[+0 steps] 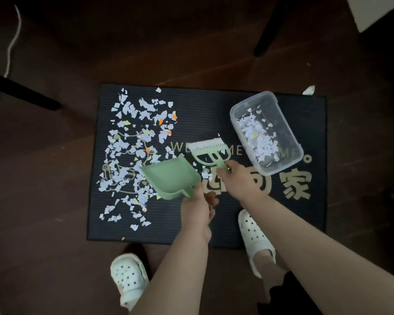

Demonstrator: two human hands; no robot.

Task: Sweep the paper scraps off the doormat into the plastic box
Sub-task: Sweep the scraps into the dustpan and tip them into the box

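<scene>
while the dark doormat (214, 110) is laid flat on the brown floor (55, 178), its left half is covered with a thick scatter of pale paper scraps (127, 146), a few of them orange or yellow. a clear plastic box (290, 127) is set on the mat near the far right corner, turned at an angle to the edges, and a heap of scraps is held inside it. a green dustpan (171, 176) is gripped in the left hand (198, 208), whose fingers are curled round its handle. the pan's mouth is pointed at the scatter, near the middle of the mat. a green brush (210, 152) with white bristles is clasped by its handle in the right hand (232, 178), just right of the pan, with the bristles turned toward the far edge, between pan and box. whether the bristles are touching the mat cannot be told. the near edge is overlapped by a white shoe (255, 237), and a second white shoe (127, 276) is seen on the floor.
</scene>
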